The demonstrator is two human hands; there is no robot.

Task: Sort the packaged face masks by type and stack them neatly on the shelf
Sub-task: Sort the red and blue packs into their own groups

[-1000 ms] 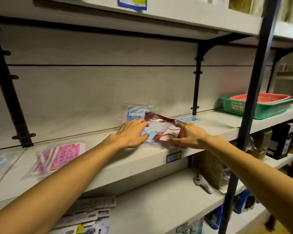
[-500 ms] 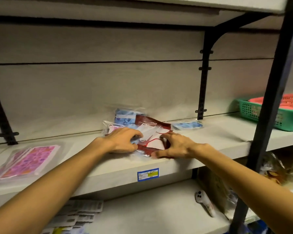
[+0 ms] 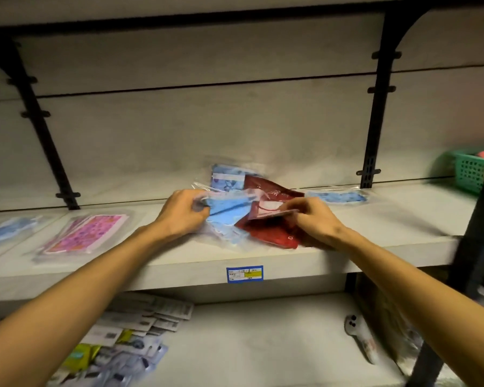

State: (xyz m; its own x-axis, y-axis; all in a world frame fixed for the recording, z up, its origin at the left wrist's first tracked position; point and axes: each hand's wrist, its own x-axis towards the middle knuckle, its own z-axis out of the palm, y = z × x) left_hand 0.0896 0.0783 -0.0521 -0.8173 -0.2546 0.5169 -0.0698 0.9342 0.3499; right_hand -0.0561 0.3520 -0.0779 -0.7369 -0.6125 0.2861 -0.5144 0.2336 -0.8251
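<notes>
- Pale grey shelving fills the view; nearest, the lower shelf point(image 3: 249, 344) carries a fan of flat printed packets point(image 3: 129, 333) at left and a small grey handheld device point(image 3: 359, 340) at right.
- A dark upright post point(image 3: 475, 233) cuts across the right edge, in front of the shelves.
- On the front lip of the middle shelf point(image 3: 375, 227) sits a blue price label point(image 3: 244, 274).
- On that shelf, the left hand point(image 3: 183, 212) curls its fingers round a light blue mask pack point(image 3: 227, 212); the right hand point(image 3: 316, 222) pinches a pinkish pack point(image 3: 271, 209) lying over a dark red pack point(image 3: 271, 233). Both packs are blurred.
- The two hands are apart, the loose pile between them.
- Further left lie a pink patterned pack point(image 3: 87, 233) and a blue pack point(image 3: 9, 231).
- Behind the pile, a blue patterned pack point(image 3: 227, 177) leans at the back wall; another blue one point(image 3: 337, 196) lies flat to the right.
- Far right stands a green basket point(image 3: 471, 170).
</notes>
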